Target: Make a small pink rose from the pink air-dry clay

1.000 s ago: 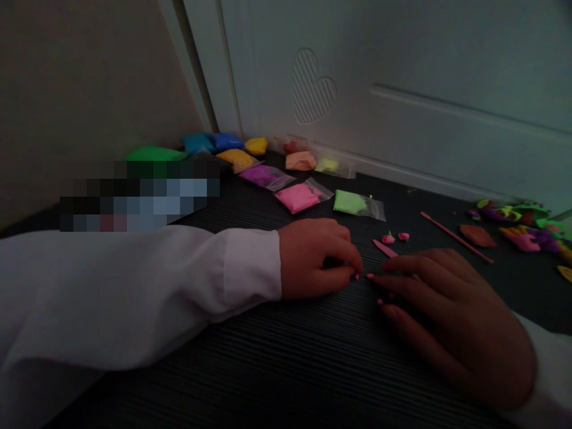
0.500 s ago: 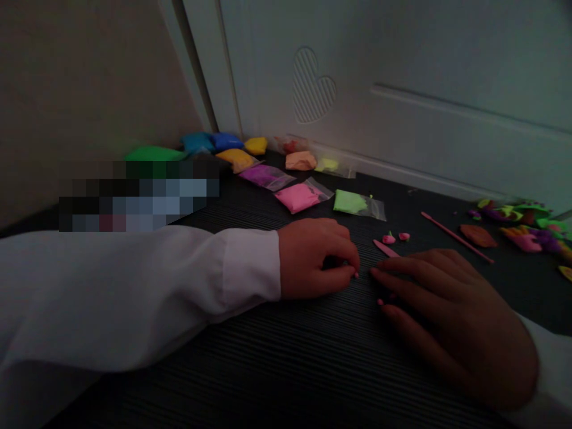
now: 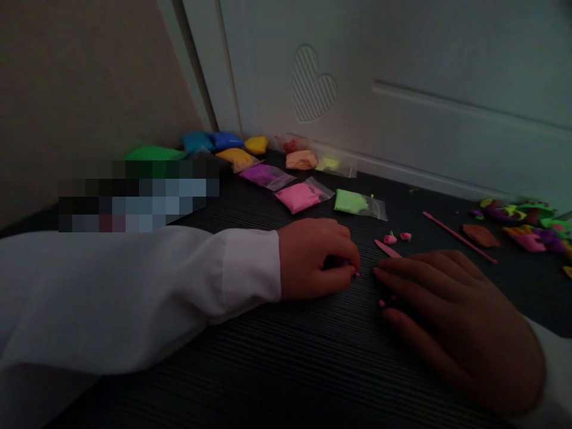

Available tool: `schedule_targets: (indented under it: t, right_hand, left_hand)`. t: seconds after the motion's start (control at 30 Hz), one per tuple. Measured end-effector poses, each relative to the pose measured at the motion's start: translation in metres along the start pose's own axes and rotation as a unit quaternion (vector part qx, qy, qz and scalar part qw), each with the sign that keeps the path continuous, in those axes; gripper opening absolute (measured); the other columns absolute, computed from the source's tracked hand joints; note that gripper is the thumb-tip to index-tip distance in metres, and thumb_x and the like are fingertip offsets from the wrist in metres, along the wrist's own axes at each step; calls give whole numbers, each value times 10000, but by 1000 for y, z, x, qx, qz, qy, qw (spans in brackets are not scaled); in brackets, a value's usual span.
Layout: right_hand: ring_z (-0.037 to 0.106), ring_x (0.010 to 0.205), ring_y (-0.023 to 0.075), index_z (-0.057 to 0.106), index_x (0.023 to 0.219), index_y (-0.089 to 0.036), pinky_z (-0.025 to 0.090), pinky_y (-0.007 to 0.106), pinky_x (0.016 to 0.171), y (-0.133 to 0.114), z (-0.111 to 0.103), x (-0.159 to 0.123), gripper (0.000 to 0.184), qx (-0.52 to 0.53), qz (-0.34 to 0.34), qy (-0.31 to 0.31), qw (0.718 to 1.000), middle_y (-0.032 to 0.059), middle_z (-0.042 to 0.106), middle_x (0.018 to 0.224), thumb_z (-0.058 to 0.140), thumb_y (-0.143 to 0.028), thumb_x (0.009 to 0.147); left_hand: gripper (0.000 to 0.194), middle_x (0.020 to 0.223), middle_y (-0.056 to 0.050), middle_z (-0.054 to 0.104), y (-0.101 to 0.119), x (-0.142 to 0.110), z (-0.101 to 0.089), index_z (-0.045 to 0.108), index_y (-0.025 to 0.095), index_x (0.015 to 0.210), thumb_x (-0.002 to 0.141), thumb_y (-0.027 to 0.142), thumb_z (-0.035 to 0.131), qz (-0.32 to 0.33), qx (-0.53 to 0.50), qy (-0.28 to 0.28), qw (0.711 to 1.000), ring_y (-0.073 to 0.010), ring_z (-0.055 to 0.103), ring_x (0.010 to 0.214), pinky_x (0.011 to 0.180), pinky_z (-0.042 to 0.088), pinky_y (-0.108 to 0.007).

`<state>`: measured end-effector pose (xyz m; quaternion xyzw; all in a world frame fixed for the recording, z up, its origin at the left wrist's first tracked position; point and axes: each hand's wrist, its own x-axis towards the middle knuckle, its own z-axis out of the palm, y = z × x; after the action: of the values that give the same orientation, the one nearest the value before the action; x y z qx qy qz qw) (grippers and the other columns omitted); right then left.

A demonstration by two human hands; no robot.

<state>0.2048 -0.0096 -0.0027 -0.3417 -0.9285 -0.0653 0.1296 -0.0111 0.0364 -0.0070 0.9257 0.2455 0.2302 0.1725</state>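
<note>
Left hand (image 3: 317,259) is pinched on a pink bead (image 3: 357,274), right hand (image 3: 473,325) spread, nothing visibly gripped; two buds (image 3: 390,238) are judged formed, pink bits (image 3: 381,303) left unworked.

Tabletop (image 3: 268,363) black, finely streaked. Tiny bead (image 3: 381,304) pink; flat blade (image 3: 388,248) pink; bud (image 3: 390,238) pink with green tip. Thin rod (image 3: 460,237) reddish pink, slab (image 3: 481,235) rusty brown. Packets in bright run: green packet (image 3: 154,153), deep-blue packet (image 3: 227,140), amber packet (image 3: 236,158), purple packet (image 3: 259,174), hot-pink packet (image 3: 297,196), lime packet (image 3: 350,201). Sleeve (image 3: 147,298) plain white (greyish in dim light). Heart (image 3: 311,86) slant-striped, pale grey like panel (image 3: 415,47) around it.
</note>
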Motion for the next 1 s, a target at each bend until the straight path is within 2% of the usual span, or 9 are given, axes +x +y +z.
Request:
schedule_targets:
  t: [0.23, 0.4, 0.67, 0.9, 1.0]
  right_hand:
    - [505, 890, 215, 605, 996, -200, 380, 424, 766, 1, -3, -2, 213, 31, -43, 14, 998, 46, 618, 1002, 506, -230, 810]
    - [500, 891, 206, 581, 1038, -187, 384, 413, 763, 1, -2, -3, 241, 50, -42, 8, 998, 45, 611, 1001, 495, -209, 814]
    - [498, 908, 209, 554, 1096, -175, 397, 416, 752, 5, -1, -3, 303, 24, -52, 9, 998, 47, 603, 1013, 514, -220, 798]
    - [515, 855, 202, 612, 974, -193, 394, 415, 735, 1, -3, -2, 203, 26, -47, 26, 998, 35, 628, 962, 513, -229, 801]
    - [505, 912, 216, 576, 1074, -209, 387, 423, 766, 1, -2, -2, 281, 26, -44, 6, 999, 37, 609, 1040, 501, -254, 807]
  left_hand:
    - [197, 719, -47, 570, -1, 0, -1, 669, 124, 809, 740, 154, 487, -4, -2, -10, 1000, -135, 505, 690, 631, 391, -221]
    - [193, 716, -41, 571, 0, 0, -1, 665, 125, 814, 745, 155, 488, -6, 1, -12, 1000, -129, 503, 691, 632, 390, -212]
    - [202, 705, -32, 567, 1, -1, -2, 650, 124, 855, 742, 145, 483, -19, -3, -8, 1000, -128, 496, 681, 641, 378, -215]
    - [193, 692, -32, 559, 1, 0, -2, 658, 119, 818, 750, 143, 479, -12, -1, -12, 1000, -127, 495, 677, 628, 371, -212]
    - [192, 690, -35, 559, 1, 0, -2, 658, 114, 816, 745, 139, 482, -8, -3, -9, 1000, -127, 495, 674, 630, 374, -212]
